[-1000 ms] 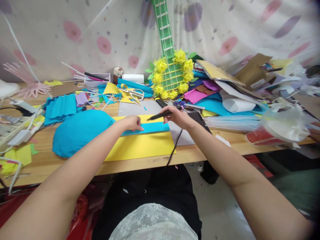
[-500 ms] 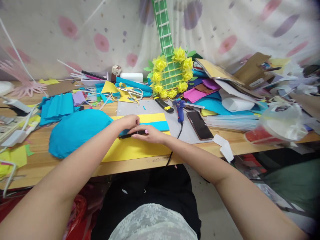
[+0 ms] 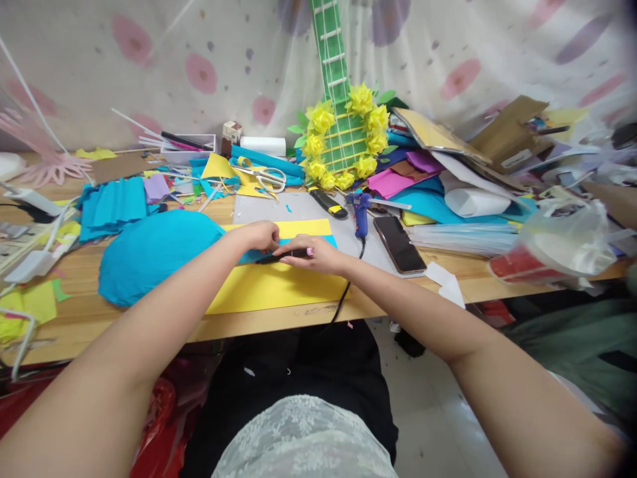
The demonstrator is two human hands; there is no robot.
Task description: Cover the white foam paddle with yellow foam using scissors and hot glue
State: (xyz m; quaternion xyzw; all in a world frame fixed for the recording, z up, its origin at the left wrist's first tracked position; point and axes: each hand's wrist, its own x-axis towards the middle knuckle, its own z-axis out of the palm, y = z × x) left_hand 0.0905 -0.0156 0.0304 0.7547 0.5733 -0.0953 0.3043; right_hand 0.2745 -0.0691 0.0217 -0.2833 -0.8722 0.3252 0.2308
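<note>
Lengthwise across a yellow sheet [image 3: 279, 289] lies a blue strip [image 3: 325, 243], partly covered by my hands. My left hand [image 3: 261, 237] is closed, its curled fingers pressing on the strip. Close beside it, my right hand [image 3: 314, 253] grips a slim black pen-like tool [image 3: 270, 259], its end pointing left along the strip's near edge. Whether the tool is a pen or a cutter I cannot tell. To the left sits a rounded blue paper-covered shape [image 3: 156, 255], behind my left forearm.
Behind the sheet are a yellow-black utility knife [image 3: 328, 203], a blue glue gun [image 3: 359, 216] with its cord, and scissors [image 3: 271, 178]. A phone [image 3: 399, 244] lies to the right. A green paper guitar with yellow flowers [image 3: 344, 143] stands at the back.
My right hand has slid to the right along the blue strip, taking the black tool with it. My left hand stays closed on the strip. The view has shifted slightly.
</note>
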